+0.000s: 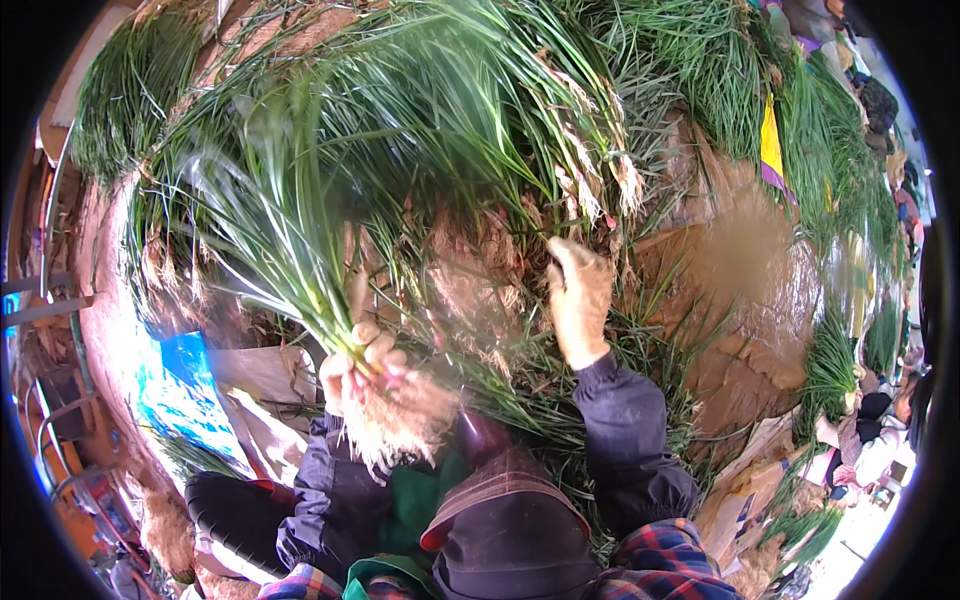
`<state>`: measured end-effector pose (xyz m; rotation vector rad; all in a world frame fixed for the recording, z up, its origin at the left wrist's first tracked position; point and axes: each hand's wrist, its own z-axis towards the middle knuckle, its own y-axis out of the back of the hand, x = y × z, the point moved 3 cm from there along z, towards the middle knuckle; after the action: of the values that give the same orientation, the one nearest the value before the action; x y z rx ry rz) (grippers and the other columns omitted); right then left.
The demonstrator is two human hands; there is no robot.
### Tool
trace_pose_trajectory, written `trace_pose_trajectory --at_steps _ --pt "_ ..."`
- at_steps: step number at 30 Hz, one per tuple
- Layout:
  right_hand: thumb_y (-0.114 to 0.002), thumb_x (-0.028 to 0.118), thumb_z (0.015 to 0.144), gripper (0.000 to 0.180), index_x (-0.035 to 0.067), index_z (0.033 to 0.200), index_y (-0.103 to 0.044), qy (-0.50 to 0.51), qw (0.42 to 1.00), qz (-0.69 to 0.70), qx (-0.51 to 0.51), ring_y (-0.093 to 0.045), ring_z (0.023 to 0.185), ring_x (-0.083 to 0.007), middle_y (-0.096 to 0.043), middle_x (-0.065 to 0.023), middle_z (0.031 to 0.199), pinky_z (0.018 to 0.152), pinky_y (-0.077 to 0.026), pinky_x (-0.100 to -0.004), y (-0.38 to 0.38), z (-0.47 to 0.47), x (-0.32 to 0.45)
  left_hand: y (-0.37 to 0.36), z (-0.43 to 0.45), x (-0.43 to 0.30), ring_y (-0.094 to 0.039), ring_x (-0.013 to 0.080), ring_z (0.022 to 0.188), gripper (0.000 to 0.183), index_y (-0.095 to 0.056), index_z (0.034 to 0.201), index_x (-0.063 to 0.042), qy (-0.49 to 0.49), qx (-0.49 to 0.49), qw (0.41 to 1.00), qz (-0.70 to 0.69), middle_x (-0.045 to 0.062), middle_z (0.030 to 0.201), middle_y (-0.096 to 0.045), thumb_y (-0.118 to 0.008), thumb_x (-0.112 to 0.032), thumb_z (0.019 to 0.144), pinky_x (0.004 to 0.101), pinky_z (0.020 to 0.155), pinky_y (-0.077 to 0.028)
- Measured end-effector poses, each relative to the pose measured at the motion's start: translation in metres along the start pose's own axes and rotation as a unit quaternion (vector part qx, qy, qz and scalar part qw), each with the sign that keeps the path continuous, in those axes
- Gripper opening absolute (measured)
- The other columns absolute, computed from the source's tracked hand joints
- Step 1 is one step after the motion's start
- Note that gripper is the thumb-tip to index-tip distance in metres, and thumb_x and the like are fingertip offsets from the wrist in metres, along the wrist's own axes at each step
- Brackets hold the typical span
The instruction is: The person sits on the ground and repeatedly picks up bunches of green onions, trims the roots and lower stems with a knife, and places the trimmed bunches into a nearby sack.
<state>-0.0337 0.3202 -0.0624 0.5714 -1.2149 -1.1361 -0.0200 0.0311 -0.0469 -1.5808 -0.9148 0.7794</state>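
My left hand (pixel 365 356) grips a bunch of green onion plants (pixel 311 277) just above the roots. Their pale stringy roots (pixel 397 416) hang towards me, and the long leaves fan out up and to the left. My right hand (pixel 581 300), in what looks like a tan glove, is at the near edge of a big heap of the same plants (pixel 435 112). Its thumb and fingers are apart; whether a stalk touches the fingertips is hard to tell. Loose plants with reddish bulbs and tangled roots (pixel 487 247) lie between and beyond my hands.
More green plants (pixel 697 67) are heaped at the upper right. Wet brown sheeting (pixel 765 300) lies on the right, with a yellow and purple piece (pixel 771 146) beyond. A blue and white sheet (pixel 187 397) is at the left, near metal bars (pixel 45 300). Other people (pixel 877 427) sit at the far right.
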Motion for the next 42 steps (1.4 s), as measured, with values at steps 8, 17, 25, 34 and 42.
trace_pose_trajectory --at_steps 8,17,25,34,42 --pt "-0.062 0.011 0.086 0.005 0.013 0.089 -0.066 0.035 0.991 0.038 0.121 -0.052 0.055 -0.0174 -0.057 -0.0020 0.062 0.055 -0.042 -0.0325 -0.006 -0.042 0.033 0.036 0.039 0.045 -0.057 0.0387 0.112 0.046 -0.052 0.125 0.002 0.177 -0.121 0.957 0.197 0.022 0.131 -0.054 -0.061 -0.010 0.082 0.0508 0.096 -0.046" --pt "-0.068 0.013 0.085 0.011 0.009 0.095 -0.067 -0.138 0.989 0.048 -0.010 -0.065 0.081 -0.0214 -0.069 -0.0069 0.089 0.071 -0.051 -0.0305 -0.019 -0.021 -0.012 0.049 -0.003 0.023 -0.059 0.0283 0.106 0.049 -0.053 0.124 -0.008 0.016 -0.149 0.975 0.165 0.011 0.118 -0.059 -0.064 -0.015 0.077 0.0459 0.096 -0.048" --pt "-0.058 0.023 0.091 0.020 0.008 0.103 -0.065 -0.099 0.961 0.221 0.136 -0.065 0.077 -0.0321 -0.067 -0.0130 0.093 0.067 -0.050 -0.0397 -0.016 -0.094 -0.009 0.028 -0.017 0.012 -0.049 0.0133 0.082 0.051 -0.046 0.123 -0.005 -0.054 -0.060 0.995 -0.052 -0.001 0.089 -0.050 -0.060 -0.008 0.074 0.0324 0.076 -0.043" --pt "-0.058 0.019 0.086 0.016 0.013 0.093 -0.071 -0.062 0.918 -0.064 0.385 -0.068 0.078 -0.0280 -0.070 -0.0089 0.083 0.069 -0.054 -0.0371 0.042 -0.136 -0.056 0.023 0.002 0.014 -0.056 0.0172 0.085 0.073 -0.029 0.141 0.000 -0.009 -0.051 0.999 0.013 0.007 0.103 -0.057 -0.061 -0.011 0.076 0.0366 0.081 -0.049" --pt "-0.066 0.013 0.088 0.032 -0.001 0.117 -0.061 -0.329 0.853 0.349 0.205 -0.061 0.108 -0.0209 -0.065 -0.0164 0.116 0.093 -0.046 -0.0287 -0.047 -0.007 0.004 0.027 0.003 0.020 -0.058 0.0196 0.087 0.078 -0.022 0.146 0.004 0.096 -0.112 0.984 0.096 0.002 0.089 -0.056 -0.060 -0.011 0.080 0.0366 0.084 -0.049"
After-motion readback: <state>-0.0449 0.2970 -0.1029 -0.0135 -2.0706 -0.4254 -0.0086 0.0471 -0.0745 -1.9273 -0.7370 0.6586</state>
